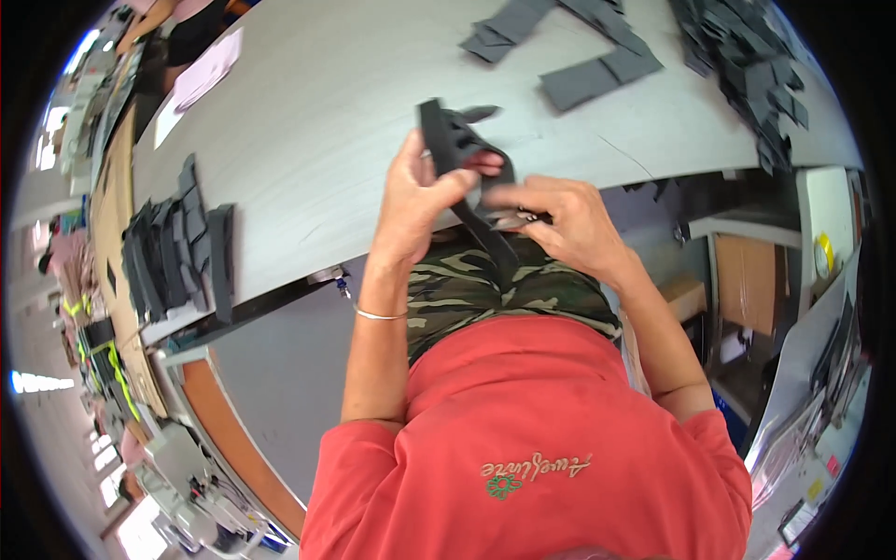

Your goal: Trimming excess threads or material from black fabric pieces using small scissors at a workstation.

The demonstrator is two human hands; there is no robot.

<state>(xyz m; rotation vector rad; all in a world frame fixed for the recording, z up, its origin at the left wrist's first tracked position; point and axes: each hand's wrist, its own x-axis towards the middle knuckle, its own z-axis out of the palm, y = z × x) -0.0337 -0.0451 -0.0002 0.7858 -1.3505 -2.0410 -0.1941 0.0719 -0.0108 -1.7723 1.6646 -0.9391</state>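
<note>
A dark grey fabric strip [435, 131], folded and looped, is held up over the table's front edge. My left hand [407, 198] grips it, with the thumb across the near side and some fingertips showing through the loop. The strip's lower end hangs down in front of my lap. Close to its right side, my right hand [574, 219] is closed around small metal snips [511, 222]. Motion blurs the fingertips there, and whether the blades touch the fabric I cannot tell.
On the grey table [317, 121], a row of stacked dark grey strips [173, 252] lies at left. Loose grey strips [607, 73] lie at the back, with a heap of dark strips [747, 79] far right. Pale pink sheets [210, 70] lie near another person [191, 33].
</note>
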